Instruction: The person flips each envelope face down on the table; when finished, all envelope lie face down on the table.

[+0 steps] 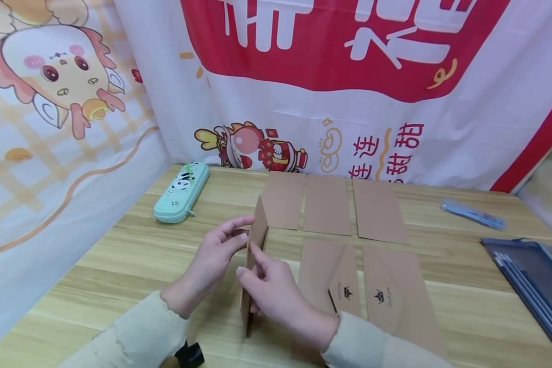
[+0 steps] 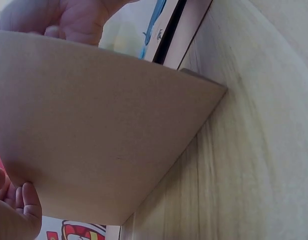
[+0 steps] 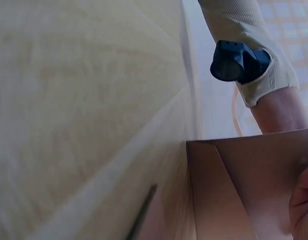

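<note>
A brown kraft-paper envelope (image 1: 258, 230) stands upright on its long edge on the wooden table, between my two hands. Its plain face (image 2: 104, 125) fills much of the left wrist view, while the right wrist view shows the side with a slanting flap edge (image 3: 218, 195). My left hand (image 1: 218, 253) pinches the envelope's upper edge toward the far end. Closer to me, my right hand (image 1: 278, 294) grips the same edge, its thumb lying over the top and some fingers hidden behind the paper.
Two envelopes with printed crowns (image 1: 331, 271) (image 1: 391, 286) lie flat right of my hands. Behind them are three plain brown envelopes (image 1: 326, 204). A mint pencil case (image 1: 181, 193) stands back left. At right lie a light-blue packet (image 1: 473, 213) and a dark pouch (image 1: 533, 286) with pencils.
</note>
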Demonstrator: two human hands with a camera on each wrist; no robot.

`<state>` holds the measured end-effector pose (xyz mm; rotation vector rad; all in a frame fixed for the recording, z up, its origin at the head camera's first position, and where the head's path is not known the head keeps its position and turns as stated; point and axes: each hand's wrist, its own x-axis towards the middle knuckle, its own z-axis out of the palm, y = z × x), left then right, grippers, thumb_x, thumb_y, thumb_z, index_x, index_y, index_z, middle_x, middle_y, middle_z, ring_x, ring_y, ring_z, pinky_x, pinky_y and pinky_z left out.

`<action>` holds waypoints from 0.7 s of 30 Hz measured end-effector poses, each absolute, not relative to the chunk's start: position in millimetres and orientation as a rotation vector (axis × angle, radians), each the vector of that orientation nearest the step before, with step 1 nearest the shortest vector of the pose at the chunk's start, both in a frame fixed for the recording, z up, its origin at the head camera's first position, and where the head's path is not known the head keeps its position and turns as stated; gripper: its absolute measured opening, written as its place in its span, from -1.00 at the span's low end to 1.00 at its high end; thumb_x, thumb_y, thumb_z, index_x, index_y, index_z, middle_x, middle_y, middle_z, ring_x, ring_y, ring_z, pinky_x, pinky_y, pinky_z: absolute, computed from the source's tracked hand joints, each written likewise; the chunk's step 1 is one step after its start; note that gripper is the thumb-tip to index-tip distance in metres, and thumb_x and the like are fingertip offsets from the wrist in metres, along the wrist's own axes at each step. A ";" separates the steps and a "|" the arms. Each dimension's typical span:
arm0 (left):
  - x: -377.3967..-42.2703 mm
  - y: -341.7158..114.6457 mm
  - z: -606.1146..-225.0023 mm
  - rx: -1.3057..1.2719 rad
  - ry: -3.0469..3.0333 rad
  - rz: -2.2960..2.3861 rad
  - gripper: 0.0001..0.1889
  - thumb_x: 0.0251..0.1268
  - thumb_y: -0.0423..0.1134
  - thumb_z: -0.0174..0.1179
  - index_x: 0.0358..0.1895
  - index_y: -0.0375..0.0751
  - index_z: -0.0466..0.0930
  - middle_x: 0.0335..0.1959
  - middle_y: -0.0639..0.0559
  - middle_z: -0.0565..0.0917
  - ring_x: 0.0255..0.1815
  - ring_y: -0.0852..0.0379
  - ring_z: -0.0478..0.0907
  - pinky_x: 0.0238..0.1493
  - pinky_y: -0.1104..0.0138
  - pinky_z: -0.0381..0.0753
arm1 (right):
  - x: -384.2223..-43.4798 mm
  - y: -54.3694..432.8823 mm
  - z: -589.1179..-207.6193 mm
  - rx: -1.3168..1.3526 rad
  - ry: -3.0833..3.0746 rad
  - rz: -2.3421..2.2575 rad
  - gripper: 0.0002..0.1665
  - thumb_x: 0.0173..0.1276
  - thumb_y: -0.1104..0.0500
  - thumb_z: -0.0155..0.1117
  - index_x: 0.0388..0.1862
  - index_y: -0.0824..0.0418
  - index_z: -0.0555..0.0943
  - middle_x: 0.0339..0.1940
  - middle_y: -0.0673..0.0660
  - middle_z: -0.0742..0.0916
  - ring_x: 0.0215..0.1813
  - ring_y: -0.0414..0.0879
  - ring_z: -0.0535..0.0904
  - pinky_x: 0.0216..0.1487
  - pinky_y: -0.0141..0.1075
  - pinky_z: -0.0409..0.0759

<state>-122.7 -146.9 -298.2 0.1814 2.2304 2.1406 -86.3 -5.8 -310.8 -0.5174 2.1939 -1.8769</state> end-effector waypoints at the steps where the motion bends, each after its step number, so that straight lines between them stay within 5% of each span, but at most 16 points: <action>1: -122.9 -147.5 -298.7 0.178 2.224 2.147 -0.59 0.30 -0.52 -0.13 0.22 -0.36 0.36 0.21 -0.18 0.43 0.02 0.11 0.42 0.11 0.34 0.44 | -86.6 -5.5 -310.6 -0.513 2.187 -1.878 -0.25 0.30 0.10 0.13 0.41 0.25 0.13 -0.70 -0.02 0.51 -0.81 -0.18 0.38 -0.79 -0.36 0.46; 21: -128.5 -148.2 -304.3 0.215 2.245 2.170 -0.59 0.26 -0.59 -0.12 0.18 -0.41 0.39 0.08 -0.24 0.48 0.00 0.11 0.45 0.02 0.37 0.55 | -90.1 4.9 -305.0 -0.536 2.247 -1.880 -0.38 0.10 0.37 0.01 0.23 0.41 0.38 -0.91 -0.09 0.31 -0.89 -0.33 0.11 -0.86 -0.52 0.08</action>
